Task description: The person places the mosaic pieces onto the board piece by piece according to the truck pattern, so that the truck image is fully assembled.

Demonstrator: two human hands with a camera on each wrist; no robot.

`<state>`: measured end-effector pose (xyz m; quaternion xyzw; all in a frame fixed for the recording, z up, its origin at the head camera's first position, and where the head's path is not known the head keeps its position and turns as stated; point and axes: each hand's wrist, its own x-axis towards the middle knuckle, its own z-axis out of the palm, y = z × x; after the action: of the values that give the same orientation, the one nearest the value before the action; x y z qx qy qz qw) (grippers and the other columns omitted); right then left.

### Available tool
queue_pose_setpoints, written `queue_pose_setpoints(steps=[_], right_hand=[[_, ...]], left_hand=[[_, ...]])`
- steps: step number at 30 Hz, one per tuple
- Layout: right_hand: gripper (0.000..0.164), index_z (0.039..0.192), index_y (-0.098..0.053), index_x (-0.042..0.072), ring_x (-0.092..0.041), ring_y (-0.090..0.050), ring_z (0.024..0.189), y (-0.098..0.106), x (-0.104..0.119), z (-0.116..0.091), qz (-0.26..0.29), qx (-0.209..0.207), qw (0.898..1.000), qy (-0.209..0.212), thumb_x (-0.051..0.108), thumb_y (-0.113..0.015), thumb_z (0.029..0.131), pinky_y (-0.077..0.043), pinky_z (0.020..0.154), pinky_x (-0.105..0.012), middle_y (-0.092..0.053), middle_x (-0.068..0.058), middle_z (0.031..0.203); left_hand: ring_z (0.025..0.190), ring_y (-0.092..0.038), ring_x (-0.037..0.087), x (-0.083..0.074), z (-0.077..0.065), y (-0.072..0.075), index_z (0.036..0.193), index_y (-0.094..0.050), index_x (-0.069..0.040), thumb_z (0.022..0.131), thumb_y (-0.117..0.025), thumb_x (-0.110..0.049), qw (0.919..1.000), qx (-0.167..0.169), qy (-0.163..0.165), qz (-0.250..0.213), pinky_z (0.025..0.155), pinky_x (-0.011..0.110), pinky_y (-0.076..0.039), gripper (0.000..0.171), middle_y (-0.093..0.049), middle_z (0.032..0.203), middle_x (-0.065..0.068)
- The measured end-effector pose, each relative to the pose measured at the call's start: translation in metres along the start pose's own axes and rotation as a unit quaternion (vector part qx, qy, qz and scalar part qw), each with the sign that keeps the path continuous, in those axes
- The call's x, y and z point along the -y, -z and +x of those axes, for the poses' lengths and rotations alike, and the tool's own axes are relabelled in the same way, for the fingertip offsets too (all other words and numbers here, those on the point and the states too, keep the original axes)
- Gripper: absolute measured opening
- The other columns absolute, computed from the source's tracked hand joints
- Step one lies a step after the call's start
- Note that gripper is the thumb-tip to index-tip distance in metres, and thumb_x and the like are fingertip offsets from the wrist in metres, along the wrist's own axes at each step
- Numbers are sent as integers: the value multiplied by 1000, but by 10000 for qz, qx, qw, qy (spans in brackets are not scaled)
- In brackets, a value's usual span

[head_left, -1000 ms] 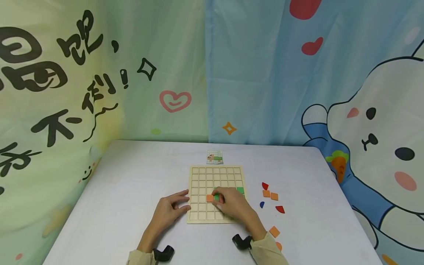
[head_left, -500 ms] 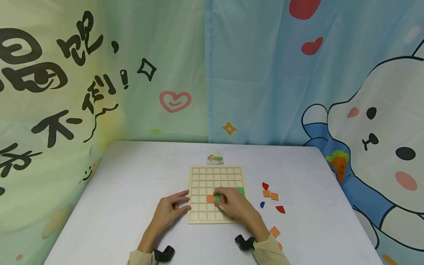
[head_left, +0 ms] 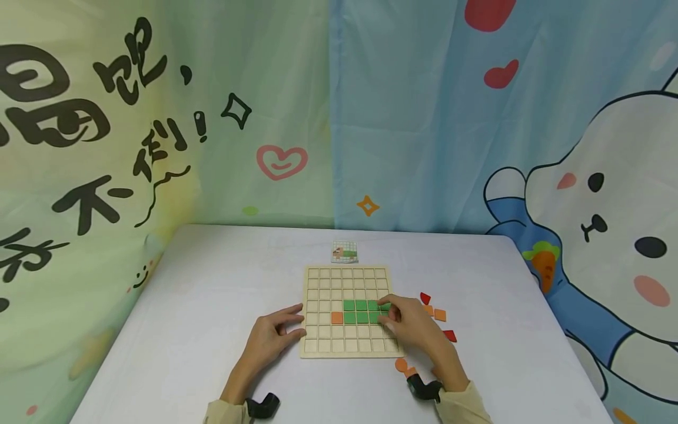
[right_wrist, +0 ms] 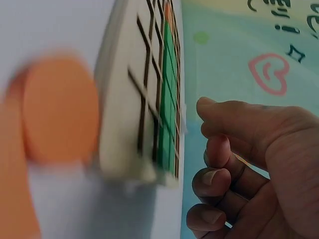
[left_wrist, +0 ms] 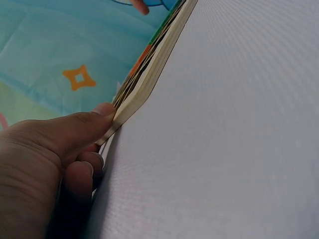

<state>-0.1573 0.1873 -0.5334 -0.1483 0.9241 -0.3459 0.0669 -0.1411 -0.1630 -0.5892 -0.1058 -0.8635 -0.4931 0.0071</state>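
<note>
A pale square board with a grid lies on the table. Two rows of green tiles fill cells across its middle and right, with an orange tile at the left of the lower row. My left hand rests at the board's left edge; in the left wrist view, the thumb touches the rim with other fingers bent beneath. My right hand hovers over the right edge, partly covering the last green tiles. In the right wrist view, its fingers are loosely bent, with nothing visible between them.
Behind the board lies a small picture card. To the right are loose pieces: red ones, orange squares and, near the board's lower right corner, an orange disc. Printed curtains hang behind the table.
My right hand has moved right from the leftmost green tiles to the board's right edge, uncovering the green rows and the orange disc. The blue piece is now hidden. My left hand stays put.
</note>
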Motion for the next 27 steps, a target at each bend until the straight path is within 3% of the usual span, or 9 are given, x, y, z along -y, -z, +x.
queue_pose_setpoints(steps=[7,16,27], right_hand=[[27,118,-73,6,-4,-44,63,24,-20,-11,-375,-347,9986,-142,15,-81,94,-39,62,-22,-52,6,69],[28,117,-72,3,-8,-45,67,39,-53,-25,-568,-573,9953,-544,14,-81,92,-37,63,-24,-51,4,71],[34,124,-69,5,-16,-49,71,48,-71,-35,-620,-375,9871,-1431,16,-79,93,-39,60,-25,-53,-2,75]], left_hand=[[55,-43,-2,-1,0,0,110,-83,-10,83,-91,-18,10000,-21,-20,23,51,18,-37,30,-75,136,5],[56,-43,-1,-1,-2,1,110,-84,-12,82,-92,-17,10000,-19,76,5,53,17,-37,29,-75,136,4],[55,-43,0,0,0,0,110,-84,-11,82,-92,-16,10000,-28,-2,-83,52,17,-36,30,-76,135,7]])
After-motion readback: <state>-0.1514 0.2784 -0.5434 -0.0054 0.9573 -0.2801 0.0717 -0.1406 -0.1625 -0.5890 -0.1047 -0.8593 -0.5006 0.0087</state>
